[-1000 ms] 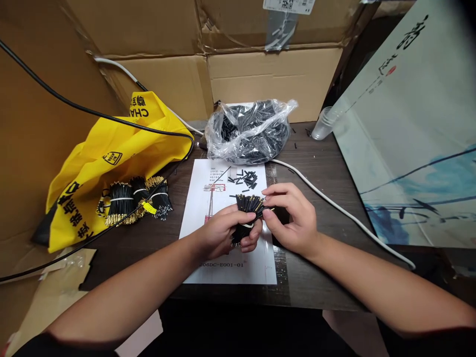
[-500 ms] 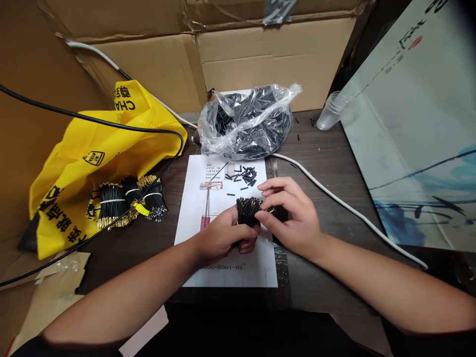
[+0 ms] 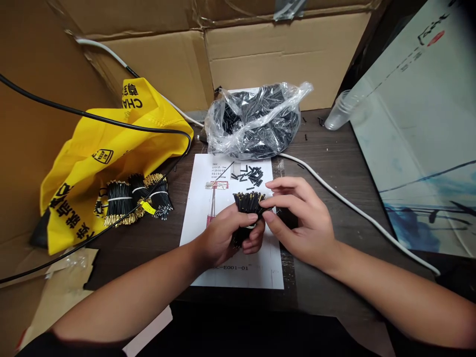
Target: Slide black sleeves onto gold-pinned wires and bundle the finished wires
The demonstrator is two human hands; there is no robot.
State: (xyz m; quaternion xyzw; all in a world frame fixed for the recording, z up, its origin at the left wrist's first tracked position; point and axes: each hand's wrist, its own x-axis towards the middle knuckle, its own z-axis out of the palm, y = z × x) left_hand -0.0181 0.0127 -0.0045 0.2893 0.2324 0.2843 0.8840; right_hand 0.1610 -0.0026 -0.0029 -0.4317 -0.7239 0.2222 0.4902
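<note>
Since the frame half a second earlier, the held bundle of thin black wires with gold-coloured tips [image 3: 247, 203] has tipped, so that its flank and white band now show. From left to right: a crumpled yellow cloth bag with black lettering [image 3: 148, 148]; against it, white-banded bundles of black wires with metallic ends [image 3: 119, 191]; a white printed paper sheet [image 3: 197, 213]. Above the sheet, the left hand [image 3: 226, 228] is clamped around the held bundle, thumb across its front, tips uppermost. Just behind lie loose short black tubes [image 3: 256, 173] and, farther back, a clear plastic bag filled with similar pieces [image 3: 256, 124]. The right hand [image 3: 308, 223] brings thumb and forefinger to the bundle's right edge; whether they pinch a wire cannot be told. The step in hand appears to be work on single wire ends; the next move would call for a steady left grip and fine right-hand fingertip control.
</note>
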